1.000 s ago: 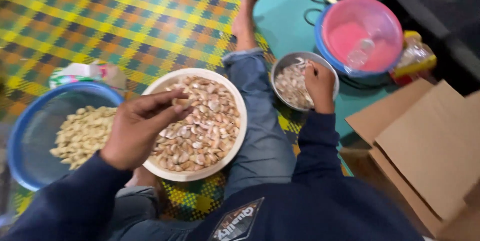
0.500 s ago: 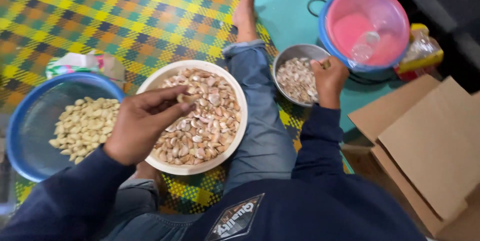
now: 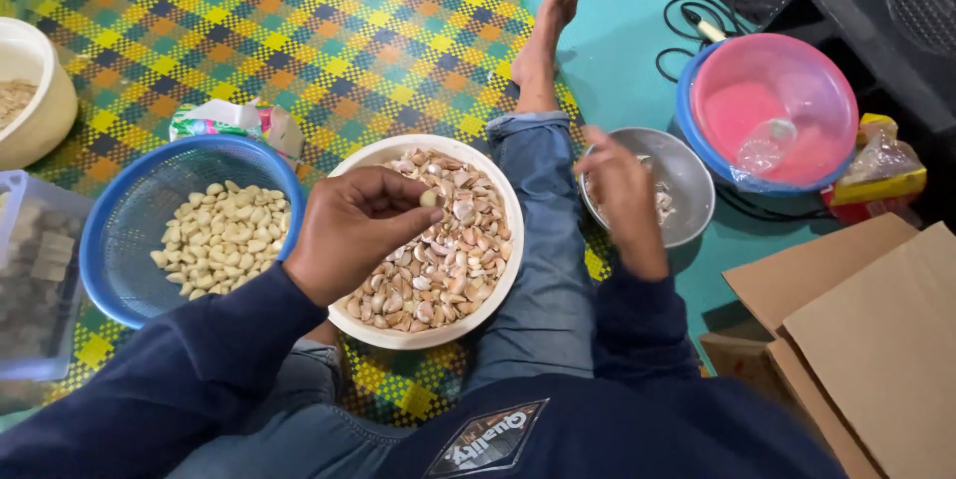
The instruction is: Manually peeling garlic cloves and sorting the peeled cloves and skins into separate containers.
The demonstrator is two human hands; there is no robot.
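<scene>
My left hand [image 3: 351, 230] hovers over a white bowl [image 3: 501, 200] of unpeeled garlic cloves and pinches one pale garlic clove [image 3: 429, 197] between thumb and fingers. My right hand [image 3: 619, 195] is raised above a steel bowl [image 3: 689, 188] that holds garlic skins; its fingers are loosely curled and nothing shows in them. A blue basket [image 3: 124, 205] on the left holds peeled garlic cloves [image 3: 224, 240]. My legs in jeans lie between the bowls.
A pink basin [image 3: 772, 101] nested in a blue one holds a crumpled clear bottle. Cardboard sheets [image 3: 876, 340] lie at the right. A cream bowl [image 3: 45, 111] and a clear container [image 3: 40, 270] sit at the left on the checked mat. Cables lie near the basin.
My right hand has lifted out of the steel bowl and moved left toward the white bowl. My left hand now pinches a clove. The view has shifted right.
</scene>
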